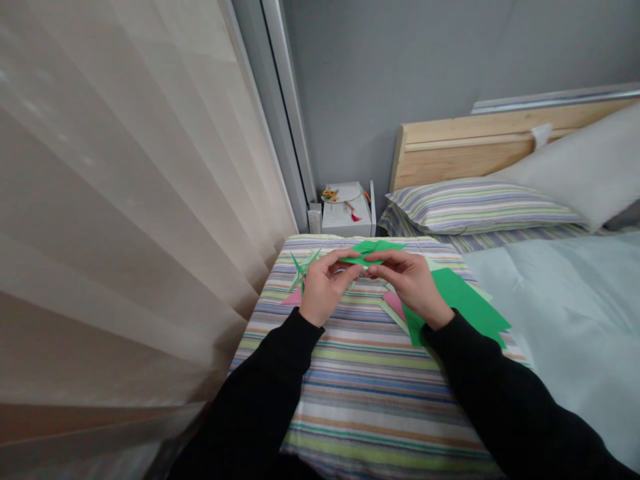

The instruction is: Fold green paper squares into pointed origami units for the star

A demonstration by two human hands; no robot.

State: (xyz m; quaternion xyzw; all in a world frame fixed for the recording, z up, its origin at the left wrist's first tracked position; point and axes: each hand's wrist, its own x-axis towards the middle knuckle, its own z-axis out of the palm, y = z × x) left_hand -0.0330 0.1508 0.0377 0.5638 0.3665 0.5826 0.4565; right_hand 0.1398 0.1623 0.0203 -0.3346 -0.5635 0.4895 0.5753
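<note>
Between my two hands is a folded piece of green paper (367, 258), held above the striped cloth. My left hand (327, 280) pinches its left side between thumb and fingers. On the other side, my right hand (407, 277) grips the paper the same way, and the two thumbs nearly meet at its near edge. Folded green paper shapes (301, 265) with pointed tips lie beside my left hand, partly hidden by it. Flat green sheets (463, 303) lie under and beside my right wrist, with a pink piece (395, 305) and pale green paper showing at their left.
A striped cloth (370, 393) covers the surface under my hands. At left hangs a pleated curtain (150, 187). Behind stands a white bedside cabinet (345, 217) with small ornaments. To the right is a bed with a striped pillow (480, 205) and a wooden headboard (450, 153).
</note>
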